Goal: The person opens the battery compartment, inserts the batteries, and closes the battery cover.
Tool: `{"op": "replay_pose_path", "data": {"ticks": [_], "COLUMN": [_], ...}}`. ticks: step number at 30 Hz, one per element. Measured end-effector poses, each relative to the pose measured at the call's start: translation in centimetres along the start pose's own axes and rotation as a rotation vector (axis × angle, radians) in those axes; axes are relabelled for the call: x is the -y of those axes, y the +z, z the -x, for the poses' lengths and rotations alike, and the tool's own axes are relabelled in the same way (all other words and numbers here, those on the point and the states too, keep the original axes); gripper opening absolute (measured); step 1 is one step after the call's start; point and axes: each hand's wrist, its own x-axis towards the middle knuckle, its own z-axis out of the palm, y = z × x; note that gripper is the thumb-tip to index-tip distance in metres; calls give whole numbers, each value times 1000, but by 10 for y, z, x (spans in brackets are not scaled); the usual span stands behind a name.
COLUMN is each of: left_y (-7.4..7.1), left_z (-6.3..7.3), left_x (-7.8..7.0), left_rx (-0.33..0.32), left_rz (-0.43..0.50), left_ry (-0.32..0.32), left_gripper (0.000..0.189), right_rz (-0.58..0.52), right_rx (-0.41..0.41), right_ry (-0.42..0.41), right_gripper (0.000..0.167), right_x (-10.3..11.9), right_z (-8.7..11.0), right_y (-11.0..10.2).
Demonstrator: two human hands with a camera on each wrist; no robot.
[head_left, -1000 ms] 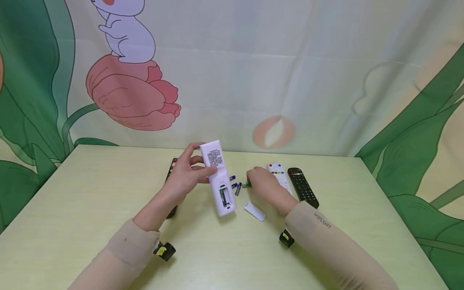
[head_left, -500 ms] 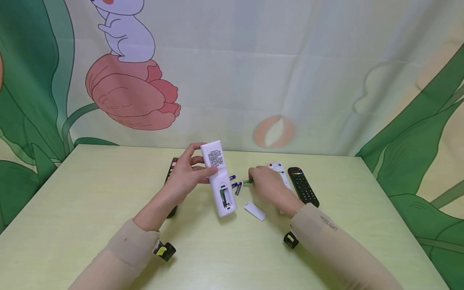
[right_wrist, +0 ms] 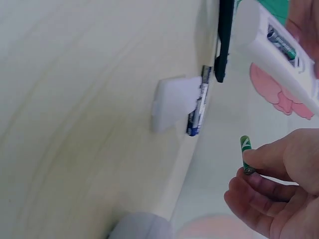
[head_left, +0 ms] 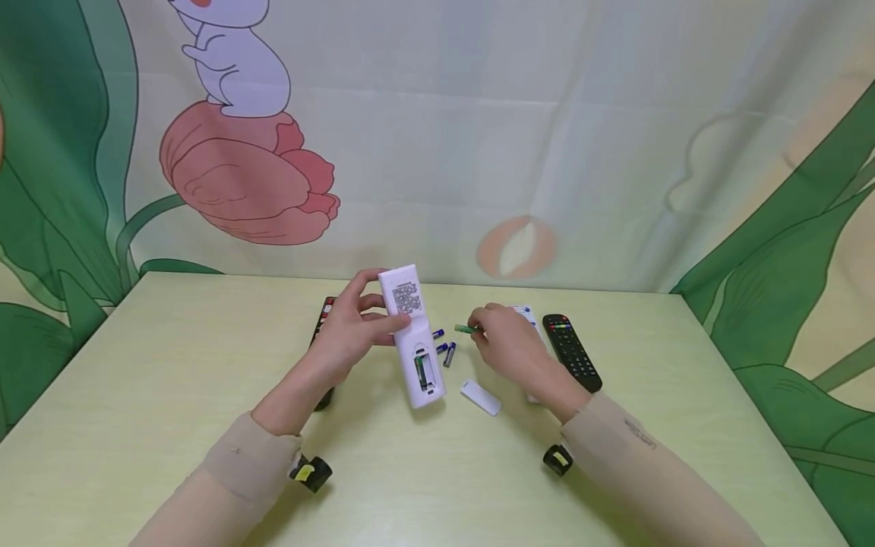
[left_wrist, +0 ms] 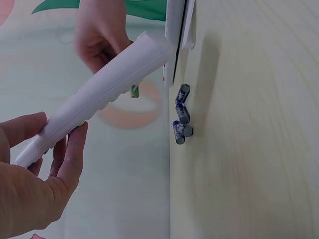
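Observation:
My left hand (head_left: 345,330) holds a white remote control (head_left: 413,334) above the table, its back facing me. One green battery (head_left: 420,372) lies in the uncovered battery compartment, and the slot beside it looks vacant. To the right, my right hand (head_left: 509,346) pinches another green battery (right_wrist: 245,147) between thumb and fingers, raised off the table. Several blue batteries (head_left: 449,355) lie on the tabletop between the hands. Nearer to me is the loose white battery cover (head_left: 481,398).
A second white remote (head_left: 526,313) lies partly hidden under my right hand. Right of it is a black remote (head_left: 573,353). Another black remote (head_left: 324,400) is mostly covered by my left hand. A printed curtain (head_left: 424,152) hangs behind the table (head_left: 225,357).
My right hand has lifted the green battery and drawn back slightly to the right, so more of the battery shows. The left hand and its remote have stayed nearly still.

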Motion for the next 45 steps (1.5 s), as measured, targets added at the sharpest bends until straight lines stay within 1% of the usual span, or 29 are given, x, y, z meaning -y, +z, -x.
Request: {"op": "replay_pose_path", "data": {"ticks": [4, 15, 21, 26, 31, 39, 45], "left_y": [1, 2, 2, 1, 0, 0, 2], "left_z": [0, 0, -1, -2, -3, -3, -3], "left_x": [0, 0, 1, 1, 2, 1, 0], "left_rx": [-4, -12, -16, -26, -40, -71, -85], "left_rz": [13, 23, 19, 25, 17, 12, 29], "left_ry": [-3, -2, -1, 10, 9, -6, -1], "left_gripper": [67, 67, 68, 69, 70, 72, 73], "right_rz": [-62, -189, -236, -252, -279, -337, -346], "right_rx": [-51, -147, -169, -186, -191, -164, -134], "right_ry": [-39, -65, -115, -162, -196, -249, -259], "right_gripper": [12, 9, 8, 9, 9, 11, 11], "right_x": [3, 13, 19, 23, 27, 33, 35], "right_z": [6, 22, 31, 36, 38, 40, 41], "right_y": [-6, -21, -26, -25, -24, -22, -19]}}
